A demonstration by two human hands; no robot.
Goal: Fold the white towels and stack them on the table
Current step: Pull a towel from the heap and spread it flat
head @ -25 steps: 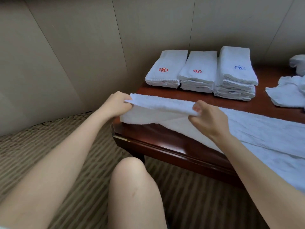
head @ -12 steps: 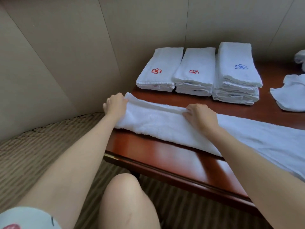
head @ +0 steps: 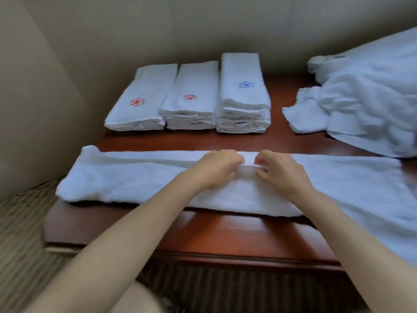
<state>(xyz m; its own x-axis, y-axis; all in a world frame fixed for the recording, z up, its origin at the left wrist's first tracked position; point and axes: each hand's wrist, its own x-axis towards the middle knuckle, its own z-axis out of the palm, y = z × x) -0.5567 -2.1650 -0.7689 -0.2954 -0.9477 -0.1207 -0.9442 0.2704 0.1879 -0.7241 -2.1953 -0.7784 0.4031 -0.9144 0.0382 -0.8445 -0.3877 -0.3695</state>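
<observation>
long white towel (head: 126, 177) folded lengthwise, flat

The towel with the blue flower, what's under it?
More folded white towels, stacked beneath the blue-flower towel; only their front edges show. The table below is covered there.

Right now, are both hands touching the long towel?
Touching. The head view shows the left hand and right hand pinching the folded edge of the long towel at its middle.
</observation>
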